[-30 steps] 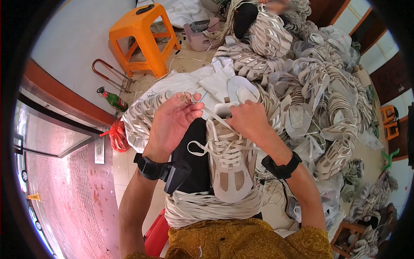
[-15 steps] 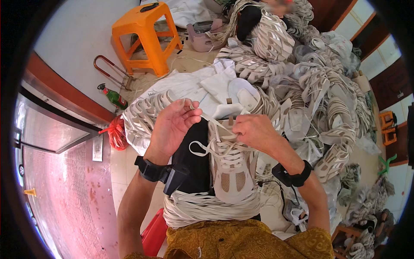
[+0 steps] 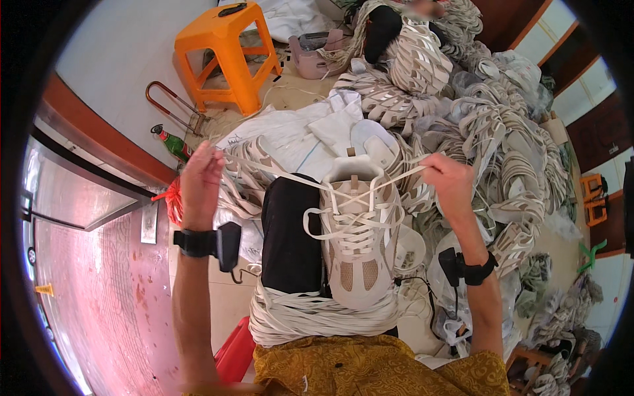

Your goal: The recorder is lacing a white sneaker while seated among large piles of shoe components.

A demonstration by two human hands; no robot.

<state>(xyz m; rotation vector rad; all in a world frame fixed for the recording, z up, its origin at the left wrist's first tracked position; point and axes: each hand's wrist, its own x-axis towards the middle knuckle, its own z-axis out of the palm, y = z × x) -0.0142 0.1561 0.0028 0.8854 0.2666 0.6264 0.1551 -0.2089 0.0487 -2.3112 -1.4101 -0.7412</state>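
A beige and white sneaker upper (image 3: 356,294) with mesh patches lies across my lap, toe toward me. Its front eyelets are laced, and a loose loop sticks out at its left side. Far out to the left, my left hand (image 3: 200,181) pinches one end of the white shoelace (image 3: 274,170). On the right, my right hand (image 3: 452,181) grips the other end. Both ends run nearly straight to the shoe's top and cross over its tongue. A thick bundle of white laces (image 3: 323,320) rests on my lap, just below the toe.
Large heaps of strung-together shoe uppers (image 3: 515,178) fill the right and far side. White sacks (image 3: 290,135) lie ahead. An orange stool (image 3: 224,49), a green bottle (image 3: 175,145) and a red plastic bag (image 3: 173,203) stand at the left, near the doorway.
My hands have moved apart from near the shoe's opening, the left one outward to the left, the right one to the right. The lace ends are now drawn out between them.
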